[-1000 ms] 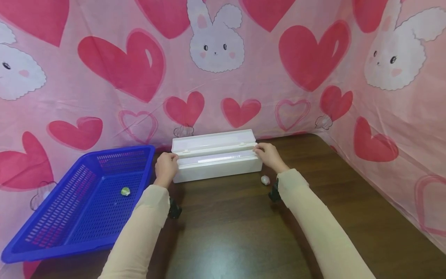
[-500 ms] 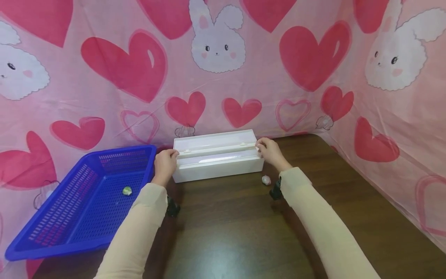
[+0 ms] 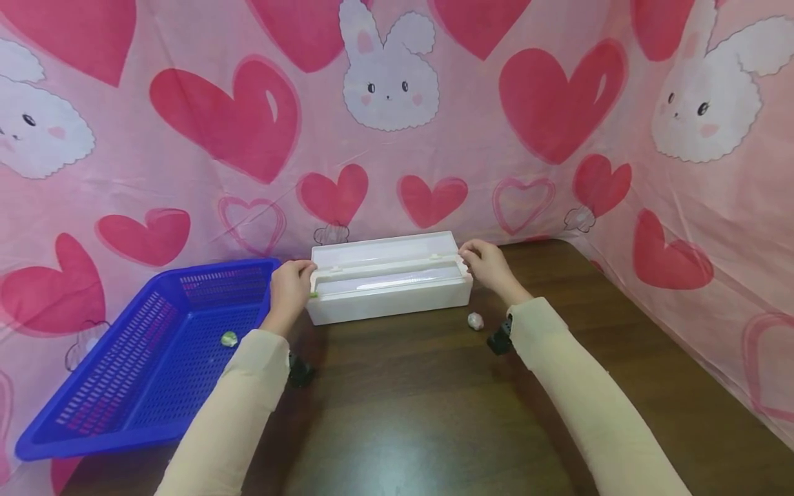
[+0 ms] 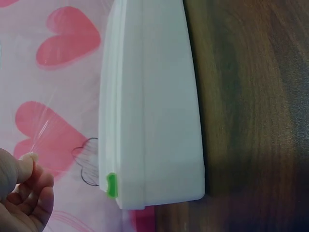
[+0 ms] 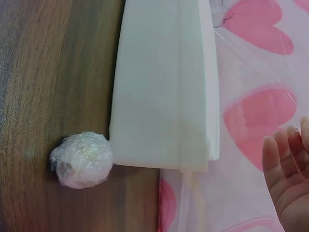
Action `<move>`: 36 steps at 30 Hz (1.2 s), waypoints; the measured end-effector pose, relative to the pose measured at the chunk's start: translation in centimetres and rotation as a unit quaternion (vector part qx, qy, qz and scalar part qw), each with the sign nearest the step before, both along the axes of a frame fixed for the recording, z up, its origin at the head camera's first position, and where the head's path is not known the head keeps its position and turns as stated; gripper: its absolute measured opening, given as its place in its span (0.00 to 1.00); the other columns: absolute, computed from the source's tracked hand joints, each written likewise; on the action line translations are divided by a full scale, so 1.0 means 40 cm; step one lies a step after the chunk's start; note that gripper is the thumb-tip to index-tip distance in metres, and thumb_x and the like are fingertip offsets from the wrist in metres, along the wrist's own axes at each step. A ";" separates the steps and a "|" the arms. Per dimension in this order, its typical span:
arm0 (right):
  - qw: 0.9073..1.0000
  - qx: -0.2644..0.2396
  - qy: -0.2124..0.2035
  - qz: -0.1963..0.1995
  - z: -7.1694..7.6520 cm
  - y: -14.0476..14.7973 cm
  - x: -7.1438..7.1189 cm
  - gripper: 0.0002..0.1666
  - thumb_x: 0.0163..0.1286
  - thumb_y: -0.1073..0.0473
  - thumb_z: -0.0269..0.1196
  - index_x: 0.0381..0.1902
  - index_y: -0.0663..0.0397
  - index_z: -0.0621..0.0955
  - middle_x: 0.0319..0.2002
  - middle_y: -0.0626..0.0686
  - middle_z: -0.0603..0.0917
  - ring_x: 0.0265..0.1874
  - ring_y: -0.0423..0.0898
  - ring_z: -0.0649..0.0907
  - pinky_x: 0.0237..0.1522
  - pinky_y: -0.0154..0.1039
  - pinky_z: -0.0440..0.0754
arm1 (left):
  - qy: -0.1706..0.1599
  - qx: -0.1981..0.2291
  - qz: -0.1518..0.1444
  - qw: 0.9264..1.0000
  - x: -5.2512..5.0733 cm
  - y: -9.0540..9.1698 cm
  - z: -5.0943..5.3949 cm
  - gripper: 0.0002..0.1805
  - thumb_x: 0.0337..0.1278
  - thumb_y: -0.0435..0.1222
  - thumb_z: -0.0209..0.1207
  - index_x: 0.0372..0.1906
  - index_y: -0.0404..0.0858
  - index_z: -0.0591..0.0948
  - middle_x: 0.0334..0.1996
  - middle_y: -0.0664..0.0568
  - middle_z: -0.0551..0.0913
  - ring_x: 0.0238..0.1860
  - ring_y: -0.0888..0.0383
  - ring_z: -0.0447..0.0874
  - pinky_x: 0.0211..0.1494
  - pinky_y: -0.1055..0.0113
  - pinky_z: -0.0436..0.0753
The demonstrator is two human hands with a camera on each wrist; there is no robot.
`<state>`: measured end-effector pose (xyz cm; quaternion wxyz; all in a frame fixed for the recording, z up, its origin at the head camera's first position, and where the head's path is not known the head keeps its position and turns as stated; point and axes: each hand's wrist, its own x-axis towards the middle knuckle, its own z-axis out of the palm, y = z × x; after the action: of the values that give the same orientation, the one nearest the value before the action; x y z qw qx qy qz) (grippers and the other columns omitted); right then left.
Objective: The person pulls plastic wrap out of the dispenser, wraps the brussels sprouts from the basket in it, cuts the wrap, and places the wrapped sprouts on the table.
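A long white cling film dispenser (image 3: 391,303) lies on the table with its lid (image 3: 384,248) raised at the back. At its left end, my left hand (image 3: 290,286) pinches the edge of clear cling film (image 4: 43,128) between thumb and finger. My right hand (image 3: 493,269) is at the other end, its fingers together at the film's opposite corner; the thumb is mostly out of the right wrist view. The film is nearly invisible between both hands. A small green slider (image 4: 112,185) shows on the dispenser's left end.
A crumpled, film-wrapped ball (image 5: 82,159) lies by the dispenser's right front corner. To the left stands a blue plastic basket (image 3: 99,444) with a small green-and-white wrapped piece (image 3: 229,339) inside. A pink heart-printed cloth (image 3: 384,151) hangs behind the brown table (image 3: 384,393).
Both hands have moved up and back from the dispenser and slightly apart. The green slider, previously covered by my left hand, now shows. The head view has shifted slightly.
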<state>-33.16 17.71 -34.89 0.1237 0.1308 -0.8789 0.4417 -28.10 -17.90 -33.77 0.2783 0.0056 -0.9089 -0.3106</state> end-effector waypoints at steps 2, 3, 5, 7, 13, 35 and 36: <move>1.000 0.001 0.009 0.001 0.005 0.000 0.004 0.09 0.70 0.65 0.51 0.38 0.65 0.77 0.32 0.60 0.79 0.29 0.53 0.79 0.31 0.41 0.76 | 0.006 0.005 -0.003 1.000 0.005 -0.001 0.003 0.10 0.59 0.33 0.57 0.37 0.29 0.84 0.37 0.38 0.83 0.43 0.41 0.78 0.48 0.52 0.72; 1.000 -0.001 0.012 0.002 0.008 0.001 0.006 0.09 0.70 0.65 0.51 0.38 0.65 0.77 0.32 0.60 0.79 0.29 0.54 0.79 0.31 0.41 0.76 | 0.011 0.006 -0.004 1.000 0.007 -0.002 0.003 0.10 0.59 0.32 0.57 0.37 0.29 0.84 0.37 0.38 0.83 0.43 0.41 0.79 0.48 0.52 0.72; 1.000 -0.007 0.014 0.005 0.014 0.001 0.011 0.09 0.70 0.65 0.51 0.38 0.65 0.77 0.32 0.61 0.79 0.30 0.56 0.79 0.30 0.41 0.76 | 0.022 0.006 -0.007 1.000 0.012 -0.004 0.005 0.09 0.58 0.32 0.57 0.37 0.29 0.83 0.36 0.38 0.83 0.42 0.41 0.79 0.48 0.52 0.72; 1.000 -0.013 0.012 0.008 0.020 0.001 0.016 0.09 0.70 0.65 0.52 0.38 0.65 0.77 0.34 0.61 0.79 0.30 0.56 0.80 0.30 0.41 0.77 | 0.032 0.007 -0.010 0.999 0.016 -0.006 0.008 0.09 0.58 0.32 0.57 0.37 0.29 0.84 0.35 0.38 0.82 0.41 0.41 0.79 0.47 0.52 0.72; 0.999 -0.028 0.015 0.020 0.033 0.004 0.029 0.09 0.70 0.66 0.52 0.39 0.67 0.76 0.36 0.66 0.78 0.28 0.53 0.80 0.33 0.45 0.80 | 0.054 0.002 -0.024 0.998 0.031 -0.009 0.021 0.09 0.58 0.31 0.57 0.36 0.29 0.84 0.33 0.38 0.82 0.39 0.42 0.79 0.45 0.52 0.73; 0.995 -0.078 0.046 0.034 0.076 0.010 0.090 0.10 0.69 0.63 0.54 0.39 0.69 0.76 0.35 0.61 0.80 0.27 0.46 0.79 0.31 0.33 0.78 | 0.098 0.025 -0.043 0.994 0.082 -0.002 0.058 0.07 0.58 0.30 0.57 0.33 0.29 0.83 0.24 0.42 0.79 0.26 0.49 0.77 0.31 0.59 0.72; 0.995 -0.084 0.050 0.036 0.076 0.010 0.093 0.10 0.69 0.64 0.54 0.39 0.69 0.76 0.34 0.61 0.79 0.26 0.45 0.79 0.31 0.33 0.78 | 0.099 0.025 -0.044 0.994 0.085 -0.001 0.060 0.07 0.58 0.30 0.57 0.33 0.29 0.83 0.24 0.42 0.79 0.26 0.49 0.77 0.30 0.59 0.72</move>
<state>-29.45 18.12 -31.84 0.1617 0.1733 -0.8262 0.5111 -24.70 -17.92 -31.38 0.3526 -0.0577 -0.8682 -0.3442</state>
